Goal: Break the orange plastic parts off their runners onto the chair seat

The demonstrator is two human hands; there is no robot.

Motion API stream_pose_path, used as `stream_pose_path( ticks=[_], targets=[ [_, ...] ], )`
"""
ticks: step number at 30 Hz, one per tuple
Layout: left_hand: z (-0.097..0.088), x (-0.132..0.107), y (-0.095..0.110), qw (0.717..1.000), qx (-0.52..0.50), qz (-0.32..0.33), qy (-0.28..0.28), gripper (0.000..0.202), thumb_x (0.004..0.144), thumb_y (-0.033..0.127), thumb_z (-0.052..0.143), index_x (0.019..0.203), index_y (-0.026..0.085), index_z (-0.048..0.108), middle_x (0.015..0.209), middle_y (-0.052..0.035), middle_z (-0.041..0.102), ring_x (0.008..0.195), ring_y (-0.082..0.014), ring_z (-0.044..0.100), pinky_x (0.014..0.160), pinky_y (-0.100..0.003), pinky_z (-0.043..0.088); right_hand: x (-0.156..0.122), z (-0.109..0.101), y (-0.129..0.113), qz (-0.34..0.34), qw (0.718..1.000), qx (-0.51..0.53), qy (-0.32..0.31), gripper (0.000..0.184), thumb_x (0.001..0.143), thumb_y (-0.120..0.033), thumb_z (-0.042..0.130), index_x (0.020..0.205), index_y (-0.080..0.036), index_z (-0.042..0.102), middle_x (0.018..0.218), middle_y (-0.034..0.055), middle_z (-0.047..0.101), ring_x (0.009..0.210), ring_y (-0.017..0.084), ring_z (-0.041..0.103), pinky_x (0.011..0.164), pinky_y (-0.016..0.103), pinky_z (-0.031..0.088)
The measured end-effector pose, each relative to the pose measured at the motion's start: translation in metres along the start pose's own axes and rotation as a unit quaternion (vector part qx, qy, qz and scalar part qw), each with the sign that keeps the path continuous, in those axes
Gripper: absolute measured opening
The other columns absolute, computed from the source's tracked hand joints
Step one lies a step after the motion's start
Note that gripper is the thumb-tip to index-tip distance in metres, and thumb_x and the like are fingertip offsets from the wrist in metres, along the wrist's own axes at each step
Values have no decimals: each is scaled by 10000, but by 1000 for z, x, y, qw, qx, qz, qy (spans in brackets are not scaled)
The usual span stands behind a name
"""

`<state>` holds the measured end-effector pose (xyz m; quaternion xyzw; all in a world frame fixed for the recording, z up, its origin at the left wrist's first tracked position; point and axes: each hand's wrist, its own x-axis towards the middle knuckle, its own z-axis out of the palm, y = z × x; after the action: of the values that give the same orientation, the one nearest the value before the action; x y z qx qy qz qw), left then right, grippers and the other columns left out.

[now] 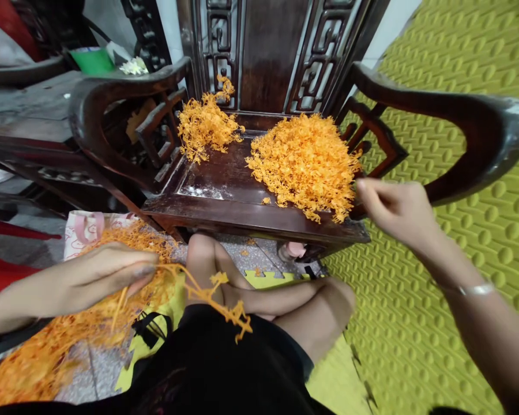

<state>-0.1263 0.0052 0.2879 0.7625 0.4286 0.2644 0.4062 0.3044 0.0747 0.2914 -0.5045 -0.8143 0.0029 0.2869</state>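
Note:
My left hand (108, 271) is pinched on an orange plastic strand (203, 294) with small branching pieces, which hangs out over my lap. Below that hand spreads a big heap of tangled orange strands (38, 357). My right hand (398, 207) has its fingers closed at the right edge of a tall pile of small orange pieces (305, 161) on the wooden chair seat; what is in the fingers, if anything, is hidden. A smaller clump of orange pieces (207, 127) lies at the seat's back left.
Curved armrests (467, 132) flank the dark chair seat (216, 173). At left are a wooden side table (30, 109) with a green container (93, 60), and a pink-handled bag (82, 230). Yellow textured matting (471, 276) stands at the right; my crossed legs (277, 300) are below.

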Motion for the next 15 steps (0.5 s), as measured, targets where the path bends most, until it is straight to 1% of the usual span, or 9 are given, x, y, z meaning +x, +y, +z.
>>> stream_pose_path(
  ticks=[2, 3, 5, 6, 7, 9, 11, 13, 15],
  targets=[
    [4, 10, 6, 998, 20, 24, -58, 248, 803, 217, 487, 571, 215, 576, 515, 59, 526, 459, -90, 481, 477, -152, 407, 45, 7, 12, 40, 996, -4, 83, 488, 934, -371, 383, 500, -169, 287, 483, -72, 252, 459, 25, 250, 493, 240, 200],
    [6, 12, 7, 997, 29, 28, -62, 284, 838, 200, 427, 575, 207, 537, 522, 56, 500, 461, -85, 460, 483, -149, 395, 67, 10, 20, 53, 992, -39, 107, 496, 925, -394, 360, 495, -147, 352, 506, -61, 325, 510, 20, 322, 529, 240, 222],
    [10, 10, 3, 999, 17, 19, -38, 312, 873, 188, 374, 579, 195, 477, 541, 48, 467, 477, -82, 433, 493, -147, 377, 106, 19, 39, 87, 985, -117, 87, 524, 896, -392, 304, 592, -37, 541, 705, 29, 551, 757, 67, 484, 650, 267, 286],
    [11, 7, -1, 999, 0, 9, -35, 319, 887, 196, 365, 583, 192, 463, 552, 43, 457, 489, -84, 422, 498, -150, 372, 121, 23, 48, 112, 985, -122, 47, 514, 874, -372, 330, 703, 30, 601, 855, 102, 608, 879, 111, 507, 703, 283, 301],
    [12, 4, -6, 999, -22, 0, -36, 330, 901, 213, 361, 586, 188, 456, 563, 37, 452, 503, -88, 416, 505, -155, 369, 132, 28, 57, 134, 985, -112, -1, 505, 852, -348, 362, 829, 85, 622, 970, 164, 615, 952, 150, 514, 737, 294, 310],
    [14, -1, -16, 996, -78, -19, -35, 350, 921, 263, 368, 596, 181, 466, 577, 25, 447, 526, -95, 402, 514, -167, 363, 141, 38, 72, 151, 983, -75, -74, 511, 813, -309, 428, 1030, 120, 600, 1080, 221, 602, 986, 184, 541, 761, 291, 331],
    [14, -2, -25, 987, -156, -31, -23, 361, 929, 304, 385, 607, 172, 483, 570, 20, 432, 525, -96, 380, 507, -173, 352, 136, 44, 83, 145, 983, -42, -102, 507, 800, -293, 456, 1098, 92, 600, 1076, 202, 625, 953, 171, 574, 761, 269, 350],
    [15, 1, -31, 965, -259, -36, -8, 367, 925, 334, 411, 608, 166, 489, 543, 26, 390, 495, -87, 339, 478, -170, 325, 124, 47, 92, 144, 985, -22, -94, 470, 809, -290, 462, 1059, 66, 639, 1051, 189, 648, 937, 162, 587, 773, 261, 364],
    [16, 7, -33, 934, -354, -41, -3, 351, 908, 341, 460, 608, 160, 487, 518, 40, 337, 462, -72, 289, 449, -161, 291, 111, 48, 97, 149, 987, -17, -51, 443, 825, -298, 467, 1009, 52, 667, 1041, 200, 656, 964, 172, 583, 805, 271, 369]
  ],
)
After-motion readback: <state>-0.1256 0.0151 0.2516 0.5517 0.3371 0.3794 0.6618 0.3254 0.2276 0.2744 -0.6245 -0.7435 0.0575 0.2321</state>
